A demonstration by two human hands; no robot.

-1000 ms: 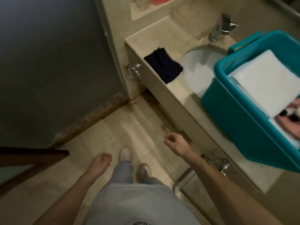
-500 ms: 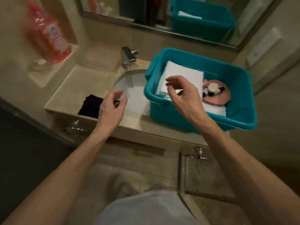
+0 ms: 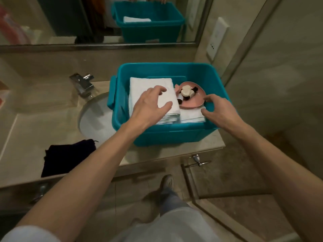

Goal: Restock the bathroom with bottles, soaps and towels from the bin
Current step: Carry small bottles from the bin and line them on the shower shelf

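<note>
A teal bin point(image 3: 167, 137) stands on the beige vanity counter, to the right of the sink. Inside it lies a stack of folded white towels point(image 3: 148, 84) on the left. A pink plate point(image 3: 197, 100) rests on more white towels point(image 3: 192, 116) on the right and carries a pale soap point(image 3: 186, 91) and small dark-capped bottles point(image 3: 180, 100). My left hand point(image 3: 150, 103) hovers with spread fingers just over the left towel stack. My right hand point(image 3: 216, 110) reaches in over the bin's right side beside the plate, fingers loosely bent, holding nothing.
A round white sink point(image 3: 94, 117) with a chrome faucet point(image 3: 82, 84) lies left of the bin. A dark folded cloth point(image 3: 68, 156) sits at the counter's front edge. A mirror point(image 3: 104, 20) spans the back wall. A cabinet handle point(image 3: 199, 161) juts out below the counter.
Both hands have moved forward and over the bin: the left from beside the sink onto the towel stack, the right toward the plate. The camera has turned to face the bin.
</note>
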